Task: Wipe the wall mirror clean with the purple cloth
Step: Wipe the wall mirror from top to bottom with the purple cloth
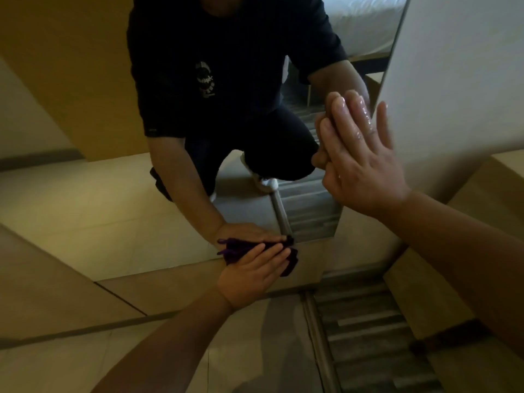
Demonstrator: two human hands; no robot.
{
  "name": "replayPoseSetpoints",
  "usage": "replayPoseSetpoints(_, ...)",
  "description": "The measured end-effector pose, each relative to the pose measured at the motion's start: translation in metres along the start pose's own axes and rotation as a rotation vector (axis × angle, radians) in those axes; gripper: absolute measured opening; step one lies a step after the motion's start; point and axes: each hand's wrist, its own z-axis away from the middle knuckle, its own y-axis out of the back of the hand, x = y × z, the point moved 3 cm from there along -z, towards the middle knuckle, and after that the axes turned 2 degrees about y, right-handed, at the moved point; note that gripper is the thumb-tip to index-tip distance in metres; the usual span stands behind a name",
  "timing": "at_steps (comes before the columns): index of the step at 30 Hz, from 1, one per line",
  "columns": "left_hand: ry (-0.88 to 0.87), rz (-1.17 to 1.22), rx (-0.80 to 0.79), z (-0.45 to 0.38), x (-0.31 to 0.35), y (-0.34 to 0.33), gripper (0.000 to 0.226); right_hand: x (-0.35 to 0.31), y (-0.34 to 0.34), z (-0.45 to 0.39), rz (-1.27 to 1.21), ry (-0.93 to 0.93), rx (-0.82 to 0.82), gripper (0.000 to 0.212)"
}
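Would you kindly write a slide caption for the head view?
Left hand presses purple cloth against wall mirror bottom edge; right hand lies flat on the glass.

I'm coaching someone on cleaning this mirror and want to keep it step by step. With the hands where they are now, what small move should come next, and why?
Probably slide the left hand sideways along the glass. It presses the purple cloth flat against the wall mirror right at its bottom edge, so the strip beside it is next. The right hand lies open against the mirror's right edge and can likely stay there as a brace.
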Motion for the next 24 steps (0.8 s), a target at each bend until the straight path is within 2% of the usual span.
replayPoseSetpoints(3,-0.083,0.04,-0.144,0.025,0.004,0.005,0.047,-0.003,0.006,0.001,0.001,-0.026,-0.045,0.057)
replayPoseSetpoints(6,-0.049,0.085,-0.125,0.035,0.004,0.026,0.05,-0.003,0.013,-0.002,-0.03,-0.023,-0.082,0.054)
replayPoseSetpoints(8,-0.014,0.143,-0.036,0.017,0.0,0.052,0.051,0.002,0.022,0.0,-0.077,-0.044,-0.078,0.053)
replayPoseSetpoints(11,0.081,0.23,0.198,-0.035,-0.018,0.098,0.04,0.026,0.033,0.015,-0.091,-0.163,-0.103,0.055)
replayPoseSetpoints(14,0.189,0.21,0.437,-0.091,-0.042,0.141,0.033,0.053,0.035,0.031,-0.022,-0.286,-0.223,0.056)
replayPoseSetpoints(16,0.185,0.151,0.52,-0.123,-0.053,0.157,0.032,0.066,0.031,0.04,0.03,-0.353,-0.298,0.057)
replayPoseSetpoints(18,0.17,0.083,0.535,-0.147,-0.058,0.159,0.033,0.074,0.026,0.048,0.058,-0.391,-0.339,0.06)
replayPoseSetpoints(20,0.155,0.023,0.485,-0.159,-0.055,0.146,0.036,0.078,0.02,0.054,0.074,-0.397,-0.356,0.062)
replayPoseSetpoints(24,0.07,-0.137,0.396,-0.148,-0.025,0.09,0.041,0.08,0.008,0.058,0.069,-0.378,-0.302,0.066)
